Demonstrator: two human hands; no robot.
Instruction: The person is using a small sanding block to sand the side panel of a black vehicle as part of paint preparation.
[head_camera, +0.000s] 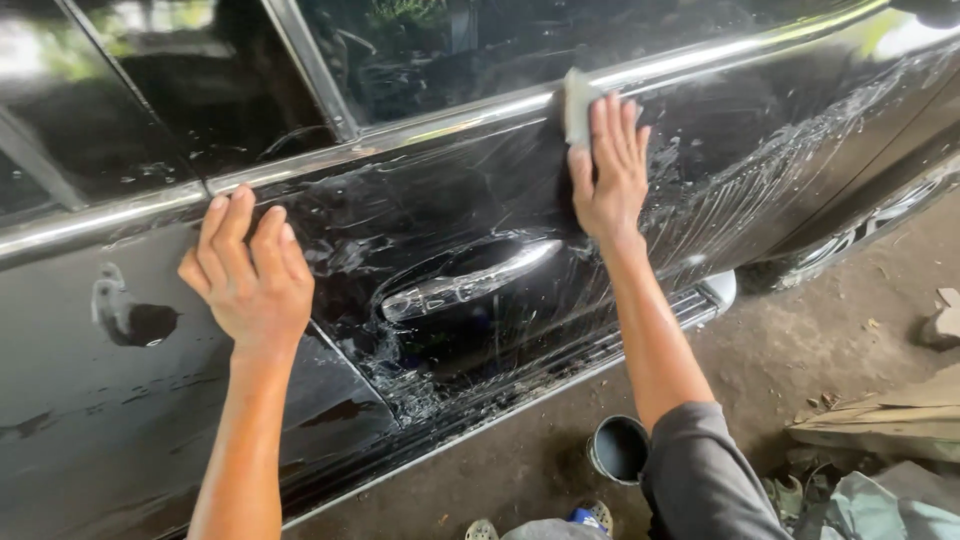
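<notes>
Sponge (577, 103), pale and rectangular, lies flat against the black car door (480, 200), just under the chrome window trim (450, 118), in the upper middle of the view. On the left side, the left hand (250, 275) rests open on the door panel, all fingers spread and straight, and it holds nothing. To the right of it, the chrome door handle (470, 282) sits in the wet, soapy part of the door, below the sponge. The right hand (610, 170) presses the sponge on the door with flat fingers; the hand is not closed around it, only the palm and fingers keep it there. Lower, on the dirt ground (800, 350), 1 small dark bucket (618, 448) stands near the person's knee (700, 480).
</notes>
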